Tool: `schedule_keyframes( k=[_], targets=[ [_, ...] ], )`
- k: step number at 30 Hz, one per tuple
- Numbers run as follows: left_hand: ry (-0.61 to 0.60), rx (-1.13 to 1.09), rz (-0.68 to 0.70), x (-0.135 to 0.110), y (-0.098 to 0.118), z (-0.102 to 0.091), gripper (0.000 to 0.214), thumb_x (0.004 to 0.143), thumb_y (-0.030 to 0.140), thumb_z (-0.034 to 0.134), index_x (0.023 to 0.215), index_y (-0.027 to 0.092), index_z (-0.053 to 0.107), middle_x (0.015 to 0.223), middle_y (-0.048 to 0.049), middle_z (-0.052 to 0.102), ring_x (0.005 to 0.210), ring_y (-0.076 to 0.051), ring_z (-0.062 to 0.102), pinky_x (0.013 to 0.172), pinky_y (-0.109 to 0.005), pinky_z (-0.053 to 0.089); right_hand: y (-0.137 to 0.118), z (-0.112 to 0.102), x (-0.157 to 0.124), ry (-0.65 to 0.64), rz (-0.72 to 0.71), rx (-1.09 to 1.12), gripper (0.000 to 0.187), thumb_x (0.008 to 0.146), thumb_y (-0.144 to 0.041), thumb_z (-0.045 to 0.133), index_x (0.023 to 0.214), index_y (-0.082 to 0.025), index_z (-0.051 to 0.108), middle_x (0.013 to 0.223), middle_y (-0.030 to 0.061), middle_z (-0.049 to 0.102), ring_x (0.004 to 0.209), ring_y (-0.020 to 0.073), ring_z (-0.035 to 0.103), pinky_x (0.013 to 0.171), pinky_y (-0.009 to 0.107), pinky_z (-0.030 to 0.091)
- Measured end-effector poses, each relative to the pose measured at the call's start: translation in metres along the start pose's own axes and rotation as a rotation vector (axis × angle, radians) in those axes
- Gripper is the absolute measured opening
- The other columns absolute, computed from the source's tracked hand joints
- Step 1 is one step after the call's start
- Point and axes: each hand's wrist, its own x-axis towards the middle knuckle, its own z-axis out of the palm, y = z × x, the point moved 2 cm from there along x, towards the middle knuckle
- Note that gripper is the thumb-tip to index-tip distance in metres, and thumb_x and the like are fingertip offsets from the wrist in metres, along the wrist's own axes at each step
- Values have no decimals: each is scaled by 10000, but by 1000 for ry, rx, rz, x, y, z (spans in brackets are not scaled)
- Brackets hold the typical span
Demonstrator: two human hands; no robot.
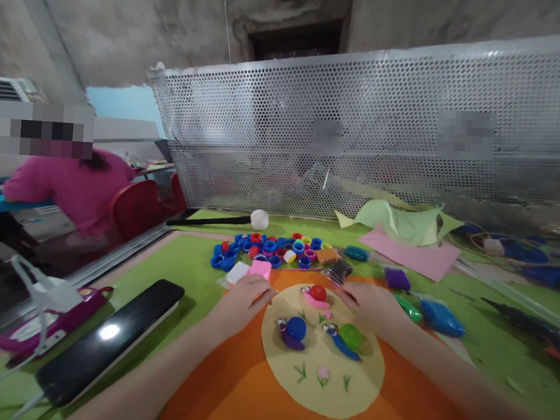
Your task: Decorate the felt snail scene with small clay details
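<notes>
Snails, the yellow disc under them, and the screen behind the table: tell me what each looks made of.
Snails: probably modelling clay, matte, with soft rounded lumps and rolled bodies. Yellow disc: likely felt or craft foam, flat, dull, cut edge; cannot tell which. Screen: perforated sheet metal, silvery with a faint sheen and regular round holes.

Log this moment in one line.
left hand: at yellow disc rim | right hand: beside red snail | blue snail, green snail: on disc

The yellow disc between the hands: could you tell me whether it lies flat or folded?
Flat: the disc lies spread on the orange sheet, with three clay snails on it.
</notes>
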Motion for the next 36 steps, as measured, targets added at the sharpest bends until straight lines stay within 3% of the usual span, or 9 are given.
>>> schedule_keyframes(
  k=[12, 17, 23, 29, 36],
  targets=[
    [35, -11, 92, -2, -2, 6, 169, 870, 291, 498, 853, 156, 599, 854, -24, 601, 833, -152, 561, 780, -349, 453, 12, 13, 1, 82, -107, -101, 150, 928, -229, 478, 923, -129, 590, 857, 27, 610, 773, 147, 592, 698, 315, 491],
    [37, -9, 103, -3, 4, 2, 201, 882, 268, 467, 782, 144, 590, 802, -25, 581, 789, -144, 539, 737, -320, 442, 11, 11, -2, 109, -154, -140, 206, 939, -278, 456, 916, -130, 597, 850, 38, 620, 785, 153, 595, 703, 316, 485],
    [22, -34, 112, -4, 0, 5, 228, 857, 333, 516, 749, 142, 579, 784, -13, 587, 761, -136, 558, 726, -321, 463, 7, 9, -4, 118, -137, -190, 221, 926, -280, 475, 815, -125, 588, 755, 15, 599, 712, 140, 582, 636, 285, 473],
    [20, -83, 104, -4, -5, 9, 190, 877, 313, 490, 891, 156, 596, 887, -34, 610, 822, -145, 579, 763, -341, 482, 7, 10, -5, 140, -109, -193, 163, 925, -247, 480, 878, -124, 578, 792, 14, 590, 716, 138, 580, 624, 280, 482],
    [22, -97, 74, -4, -6, 9, 191, 854, 318, 522, 865, 159, 627, 850, -38, 620, 822, -152, 577, 758, -328, 472, 13, 15, -3, 149, -145, -155, 125, 921, -211, 491, 948, -131, 583, 867, 24, 604, 766, 146, 593, 680, 311, 502]
  ],
)
